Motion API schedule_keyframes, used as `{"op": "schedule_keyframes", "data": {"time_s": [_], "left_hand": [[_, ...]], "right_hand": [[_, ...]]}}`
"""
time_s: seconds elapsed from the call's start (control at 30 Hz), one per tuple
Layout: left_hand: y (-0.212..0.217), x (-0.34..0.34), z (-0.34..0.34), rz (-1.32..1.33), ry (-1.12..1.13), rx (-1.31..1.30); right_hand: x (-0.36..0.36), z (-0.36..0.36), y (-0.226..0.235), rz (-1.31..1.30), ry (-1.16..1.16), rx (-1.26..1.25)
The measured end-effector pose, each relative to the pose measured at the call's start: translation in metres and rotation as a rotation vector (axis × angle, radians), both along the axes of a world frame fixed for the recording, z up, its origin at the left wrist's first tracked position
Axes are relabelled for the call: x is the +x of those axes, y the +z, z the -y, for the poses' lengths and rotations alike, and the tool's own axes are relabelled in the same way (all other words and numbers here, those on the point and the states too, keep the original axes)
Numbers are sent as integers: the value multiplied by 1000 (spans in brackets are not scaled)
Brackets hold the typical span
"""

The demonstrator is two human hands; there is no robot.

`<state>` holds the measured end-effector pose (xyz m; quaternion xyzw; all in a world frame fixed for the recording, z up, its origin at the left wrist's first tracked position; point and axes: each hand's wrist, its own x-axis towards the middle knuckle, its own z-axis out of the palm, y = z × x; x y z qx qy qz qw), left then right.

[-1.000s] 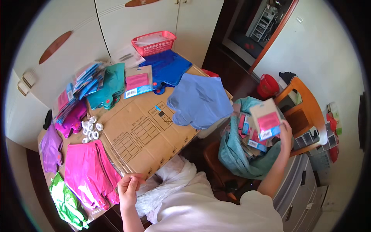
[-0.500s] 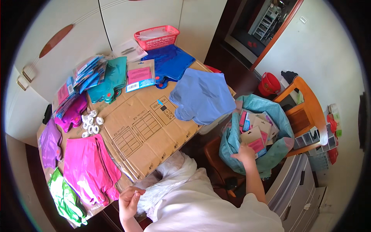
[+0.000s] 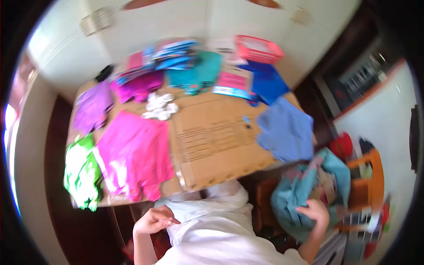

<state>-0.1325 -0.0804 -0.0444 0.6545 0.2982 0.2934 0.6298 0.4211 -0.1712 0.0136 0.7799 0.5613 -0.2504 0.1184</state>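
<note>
My left hand [image 3: 153, 220] hovers over my lap by the table's near edge. Its fingers are curled, thumb and forefinger together; whatever they hold, if anything, is too small to see. At the right, my right hand [image 3: 315, 210] is over the near rim of a teal fabric bag [image 3: 287, 201], its fingers stretched out and apparently empty. Flat card-backed packages [image 3: 326, 185] show blurred inside this bag. Nearest the left hand on the table lie shiny pink flat foil pieces [image 3: 134, 154], like deflated balloons, beside a bright green crumpled one [image 3: 81, 170].
A cardboard-covered table [image 3: 221, 163] bears white ribbon rolls [image 3: 160, 107], purple foil [image 3: 93, 106], teal foil [image 3: 196, 73], dark blue foil [image 3: 267, 81] and light blue foil [image 3: 286, 130]. Stacked packets [image 3: 176, 54] and a pink basket [image 3: 259, 48] stand behind. A wooden chair [image 3: 375, 176] supports the bag.
The view has swung left, blurring the scene. My right hand has drawn back from the packages to the bag's near rim. My left hand remains by my lap, fingers still curled.
</note>
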Motion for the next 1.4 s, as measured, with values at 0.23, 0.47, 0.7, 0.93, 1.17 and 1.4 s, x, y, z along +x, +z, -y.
{"op": "schedule_keyframes", "data": {"time_s": [0.23, 0.47, 0.7, 0.93, 1.17, 1.4], "left_hand": [[-112, -108, 71, -726, 1015, -307], [-276, -134, 139, -163, 1383, -652], [-221, -153, 123, -1025, 1003, -268], [-84, -150, 111, -1508, 521, -430], [64, -138, 87, -95, 514, -215], [81, -102, 58, -76, 618, -121]], "right_hand": [[123, -84, -77, 283, -576, 575], [207, -108, -153, -133, -632, 230], [220, -93, -91, 454, -464, 150], [55, -187, 26, 250, 96, 764], [-217, -372, 84, -273, 807, 961], [-329, -574, 28, -13, 878, 1261]]}}
